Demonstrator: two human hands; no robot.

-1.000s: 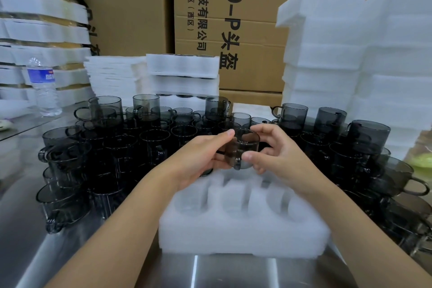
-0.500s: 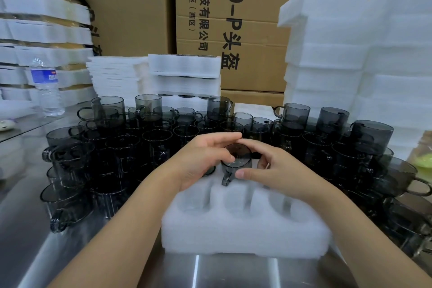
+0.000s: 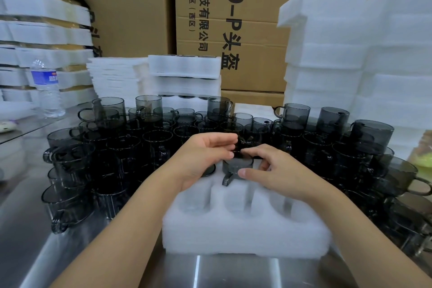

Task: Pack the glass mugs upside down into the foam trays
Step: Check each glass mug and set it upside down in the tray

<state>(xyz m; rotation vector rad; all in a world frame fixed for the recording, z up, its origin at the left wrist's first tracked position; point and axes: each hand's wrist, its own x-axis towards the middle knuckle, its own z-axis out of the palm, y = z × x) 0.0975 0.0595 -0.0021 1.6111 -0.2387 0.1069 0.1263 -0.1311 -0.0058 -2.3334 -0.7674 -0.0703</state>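
mug [image 3: 236, 166] in tray [image 3: 245, 237], back-middle | mugs [image 3: 131, 147] behind tray | bottle [image 3: 48, 91] far left

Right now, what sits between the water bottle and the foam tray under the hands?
Dark glass mugs, crowded on the steel table, per the head view.

Smoked-glass mug set base-up in the foam tray

We see one dark grey, see-through mug [image 3: 237, 167] upside down in the middle pocket of the far row of the white foam tray [image 3: 245, 236], flat base up, handle pointing toward us over the foam. Our left hand [image 3: 205, 156] and right hand [image 3: 278, 170] pinch it at the base and wall. The tray lies flat, its three near round pockets open to view. Behind and beside it crowd the other mugs [image 3: 149, 142], upright, some nested one in another. Further back stand the stacked foam trays [image 3: 184, 66].
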